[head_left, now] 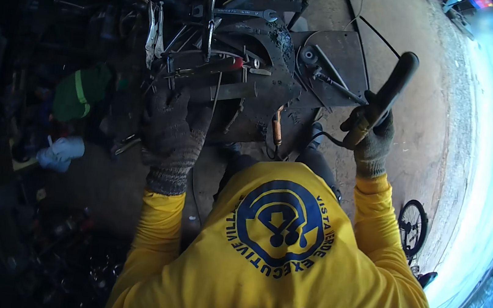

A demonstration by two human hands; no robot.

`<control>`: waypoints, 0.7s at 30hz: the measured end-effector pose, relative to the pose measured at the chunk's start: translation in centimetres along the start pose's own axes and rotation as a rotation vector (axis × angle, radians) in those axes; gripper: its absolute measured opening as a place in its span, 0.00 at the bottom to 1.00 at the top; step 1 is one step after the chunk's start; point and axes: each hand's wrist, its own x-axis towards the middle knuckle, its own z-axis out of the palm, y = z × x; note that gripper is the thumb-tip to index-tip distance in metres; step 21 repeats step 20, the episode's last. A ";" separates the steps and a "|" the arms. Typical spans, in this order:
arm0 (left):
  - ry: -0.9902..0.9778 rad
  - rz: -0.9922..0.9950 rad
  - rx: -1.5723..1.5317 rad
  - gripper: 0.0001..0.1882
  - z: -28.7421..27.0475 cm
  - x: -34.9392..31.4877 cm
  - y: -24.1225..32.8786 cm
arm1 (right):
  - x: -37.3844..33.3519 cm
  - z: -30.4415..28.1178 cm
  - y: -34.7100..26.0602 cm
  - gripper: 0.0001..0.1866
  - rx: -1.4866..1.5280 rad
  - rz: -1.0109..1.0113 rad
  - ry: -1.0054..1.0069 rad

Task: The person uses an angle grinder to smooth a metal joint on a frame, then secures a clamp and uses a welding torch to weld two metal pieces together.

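My left hand (174, 130), in a grey knitted glove, is at the near left edge of a cluttered metal workbench (268, 104). Its fingers look apart, with nothing visible in them. Beside it lie a flat metal bar (232, 91) and pliers with a red grip (228, 64). A thin rod or wire (216, 92) passes close to its thumb side. My right hand (372, 139), gloved too, is closed round a long dark tool with a rounded end (398, 80); its exact kind is unclear. A dark cable (331, 140) reaches that hand.
A wrench (245, 13), locking pliers (154, 35) and a copper-coloured handle (277, 128) are on or at the bench. A dark metal plate (338, 60) sits to its right. Green cloth (81, 94) lies at left. A bicycle wheel (412, 228) stands at right.
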 end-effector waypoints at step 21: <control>-0.047 -0.513 0.327 0.19 2.5 3.3 7.2 | 8.9 1.5 1.0 0.28 -0.336 0.152 -0.768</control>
